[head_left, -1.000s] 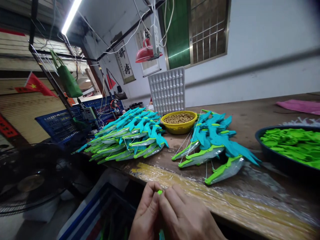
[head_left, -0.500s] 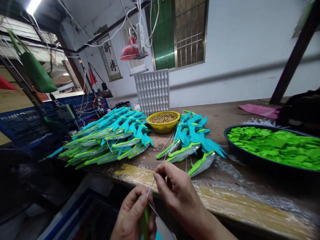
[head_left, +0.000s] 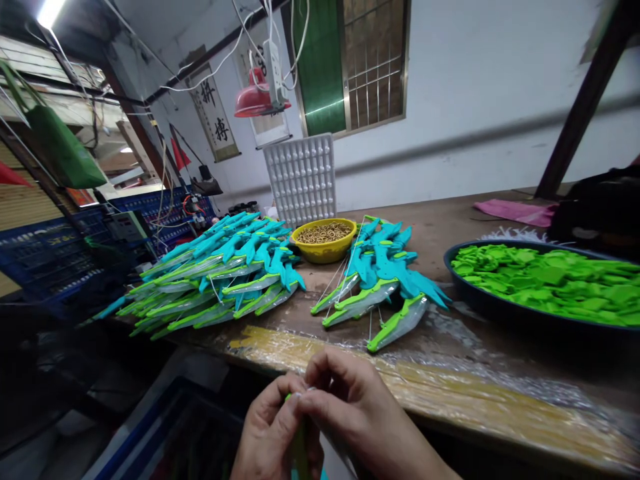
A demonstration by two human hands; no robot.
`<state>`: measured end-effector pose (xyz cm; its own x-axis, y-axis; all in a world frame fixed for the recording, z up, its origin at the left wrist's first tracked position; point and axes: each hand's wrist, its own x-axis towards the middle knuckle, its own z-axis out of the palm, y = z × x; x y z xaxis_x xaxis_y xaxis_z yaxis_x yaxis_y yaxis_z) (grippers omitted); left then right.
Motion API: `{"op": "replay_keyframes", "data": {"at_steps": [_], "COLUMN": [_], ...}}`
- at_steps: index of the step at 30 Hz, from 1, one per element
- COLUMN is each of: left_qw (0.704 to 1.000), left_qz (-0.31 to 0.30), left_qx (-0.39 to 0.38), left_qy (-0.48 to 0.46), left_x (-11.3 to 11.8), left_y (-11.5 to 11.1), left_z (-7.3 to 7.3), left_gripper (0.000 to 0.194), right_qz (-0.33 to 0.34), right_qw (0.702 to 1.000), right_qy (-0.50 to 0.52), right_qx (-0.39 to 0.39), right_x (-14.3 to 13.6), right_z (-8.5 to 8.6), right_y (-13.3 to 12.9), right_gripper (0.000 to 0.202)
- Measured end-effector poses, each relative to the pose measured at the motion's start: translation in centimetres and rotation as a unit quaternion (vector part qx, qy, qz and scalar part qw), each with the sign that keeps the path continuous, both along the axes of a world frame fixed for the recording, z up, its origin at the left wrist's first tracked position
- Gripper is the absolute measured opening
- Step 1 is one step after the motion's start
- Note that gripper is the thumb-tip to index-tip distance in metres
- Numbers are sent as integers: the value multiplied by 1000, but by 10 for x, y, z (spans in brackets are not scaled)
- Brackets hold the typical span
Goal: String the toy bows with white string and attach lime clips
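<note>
Low in front of the table edge, my left hand point(head_left: 275, 427) is closed around the green part of a plastic toy point(head_left: 300, 450). Most of that toy is hidden by my fingers; a bit of turquoise shows below. My right hand point(head_left: 350, 407) meets it, thumb and forefinger pinched at the toy's green tip. A small white bit of string point(head_left: 311, 390) shows between the fingertips. On the table ahead lie several turquoise toys point(head_left: 385, 267) with green edges, clear wing-like panels and white strings. To the left is a larger pile of the same toys point(head_left: 240, 267).
A yellow bowl point(head_left: 325, 253) of small brass-coloured rings stands behind the toys. At the right is a dark basin point(head_left: 453, 273) with green plastic pieces. A grey moulded tray point(head_left: 300, 177) leans upright at the back. A blue crate point(head_left: 135, 433) sits below the table edge.
My right hand has moved down and left to my left hand. The string stretched between the hands before is now mostly hidden at the fingertips. The view has shifted slightly.
</note>
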<state>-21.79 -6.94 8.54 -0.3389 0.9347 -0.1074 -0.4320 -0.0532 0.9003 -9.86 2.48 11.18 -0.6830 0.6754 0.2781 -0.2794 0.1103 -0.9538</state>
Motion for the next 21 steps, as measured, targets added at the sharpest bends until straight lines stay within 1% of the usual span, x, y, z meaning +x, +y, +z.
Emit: {"op": "replay_keyframes", "data": {"at_steps": [2,4,7,9,11,14,18,19,21], "left_qw": [1000,999,999,999,999,1000,998,997,997], "left_qz": [-16,-33,-48,-45,-33,-12,14,19,29], "left_qx": [9,18,23,20,11,-15,-66,-69,-72], "left_qy": [3,7,9,7,0,-12,-5,-5,-10], "left_x": [0,-1,-2,-2,-2,2,2,0,-3], "left_y": [0,-1,-1,-2,-3,-2,-2,-3,-6], "left_z": [1,2,2,2,1,1,5,6,6], "left_gripper": [39,38,38,39,41,45,45,46,49], "right_qz": [45,81,120,132,126,117,150,150,123], "right_qw": [992,978,957,947,946,954,954,957,973], "right_qy": [5,16,52,81,100,104,94,89,62], "right_qx": [-115,-192,-259,-282,-283,-257,-241,-232,-185], "right_x": [-1,-2,-6,-8,-9,-8,-8,-9,-9], "right_z": [-3,-7,-11,-13,-14,-18,-21,-21,-18], "right_y": [-1,-1,-3,-4,-4,-5,-6,-6,-5], "right_gripper": [21,32,41,42,42,40,40,40,36]}}
